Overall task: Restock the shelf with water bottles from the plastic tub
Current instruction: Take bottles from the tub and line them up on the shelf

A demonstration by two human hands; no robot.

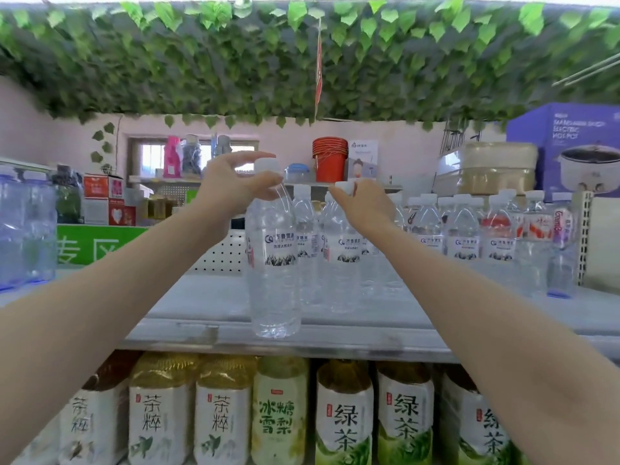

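**A:** The left hand [231, 186] pinches a water bottle [273, 260] at the neck, thumb and fingers curled just under its white cap [267, 164]. It's upright at the near edge of the shelf [208, 303].

**B:** Set down or hovering?

**A:** Cannot tell, its base is right at the front lip. Holding it by the neck leaves the body free to slide in beside the others.

**B:** And the right hand [362, 203]?

**A:** Its fingertips are closed round the cap of a second bottle [342, 250], just right of the first and farther back, in the standing group. I judge it's steadying that one so the newcomer doesn't topple it.

**B:** The rest of the stock?

**A:** A row of matching bottles [466, 236] stands far right, so the filling looks to run leftward. Tea bottles [221, 414] sit on the tier below. The plastic tub is out of view.
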